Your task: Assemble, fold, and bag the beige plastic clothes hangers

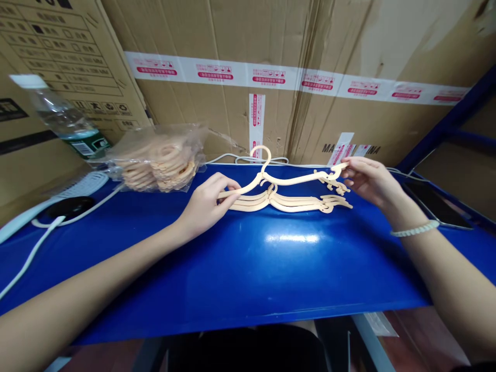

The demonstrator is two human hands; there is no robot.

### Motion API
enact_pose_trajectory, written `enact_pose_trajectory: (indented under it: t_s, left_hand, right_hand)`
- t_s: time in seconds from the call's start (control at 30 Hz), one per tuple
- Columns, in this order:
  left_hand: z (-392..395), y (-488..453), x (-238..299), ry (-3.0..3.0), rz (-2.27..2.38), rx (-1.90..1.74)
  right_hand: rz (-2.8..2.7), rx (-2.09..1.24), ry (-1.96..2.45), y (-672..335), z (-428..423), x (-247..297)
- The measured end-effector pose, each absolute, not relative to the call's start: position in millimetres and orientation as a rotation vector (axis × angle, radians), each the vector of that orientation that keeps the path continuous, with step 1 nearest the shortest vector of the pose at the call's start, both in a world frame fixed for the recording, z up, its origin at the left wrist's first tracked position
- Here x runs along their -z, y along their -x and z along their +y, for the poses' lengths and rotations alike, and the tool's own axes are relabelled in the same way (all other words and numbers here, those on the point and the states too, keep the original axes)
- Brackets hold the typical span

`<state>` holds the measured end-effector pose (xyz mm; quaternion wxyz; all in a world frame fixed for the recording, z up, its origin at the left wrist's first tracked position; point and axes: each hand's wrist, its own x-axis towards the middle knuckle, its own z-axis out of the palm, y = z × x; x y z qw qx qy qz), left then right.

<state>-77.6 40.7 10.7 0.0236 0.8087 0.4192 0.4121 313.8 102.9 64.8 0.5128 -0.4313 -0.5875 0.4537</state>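
A beige clothes hanger is held up by both its ends, its hook pointing upward. My left hand pinches the left arm of it between thumb and fingers. At the other end, my right hand grips the tip of the right arm. Just below lies a small stack of matching hangers on the blue table. Beyond their right end, several small beige pieces lie near my right fingers.
Cardboard boxes wall off the back. At left stand a plastic bag of beige parts and a water bottle, near a pale-blue slotted item, a black round object and a white cable. A dark phone-like slab lies far right.
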Motion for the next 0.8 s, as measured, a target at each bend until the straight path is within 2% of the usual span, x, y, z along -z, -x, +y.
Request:
enact_pose_trajectory:
  t_s: [0.2, 0.3, 0.5, 0.8]
  left_hand:
    - [45, 92, -19, -2.829, 1.122, -0.806]
    - [41, 91, -19, -2.857, 1.126, -0.690]
    - [36, 84, -12, -2.863, 1.146, -0.578]
    - [32, 73, -3, -3.045, 1.192, -0.610]
  right_hand:
    - [-2.056, -0.981, 1.374, -340, 104, -82]
    - [-2.348, -0.934, 1.465, -338, 101, -87]
    - [-2.601, -0.833, 1.584, -337, 102, -83]
    - [-2.670, -0.728, 1.697, -342, 104, -82]
